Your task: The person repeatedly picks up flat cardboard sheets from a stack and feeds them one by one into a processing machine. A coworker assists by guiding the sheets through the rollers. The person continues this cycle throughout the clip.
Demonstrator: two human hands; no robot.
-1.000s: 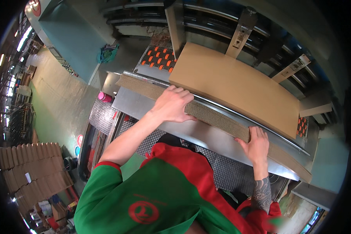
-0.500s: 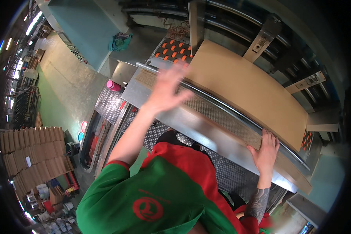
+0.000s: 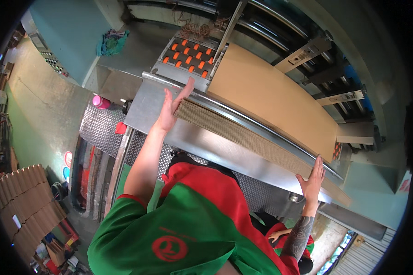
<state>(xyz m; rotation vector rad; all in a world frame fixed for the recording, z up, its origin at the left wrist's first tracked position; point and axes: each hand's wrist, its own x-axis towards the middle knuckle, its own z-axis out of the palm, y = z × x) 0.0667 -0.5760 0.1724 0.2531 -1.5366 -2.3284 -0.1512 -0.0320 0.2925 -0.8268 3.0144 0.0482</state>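
Note:
A long stack of corrugated cardboard (image 3: 236, 133), its fluted edges facing me, lies along the metal ledge before a machine. My left hand (image 3: 170, 110) is open and upright at the stack's left end, palm side against it, fingers stretched. Toward the right end, my right hand (image 3: 312, 181) rests open at the stack, thumb spread from straight fingers. Just behind the stack runs a round metal bar (image 3: 261, 124). Beyond the bar lies a broad brown cardboard sheet (image 3: 270, 101); whether it joins the stack under the bar, I cannot tell.
Orange rollers (image 3: 188, 59) sit left of the sheet, and metal guide brackets (image 3: 305, 52) reach over it. A pink container (image 3: 101, 102) stands on the tread plate at left. Cardboard piles (image 3: 25, 201) stand lower left. Another person's hand (image 3: 277, 234) shows lower right.
My left hand has come to the stack's left end, which now sits farther right along the bar. My right hand's fingers have straightened. The whole view has shifted somewhat.

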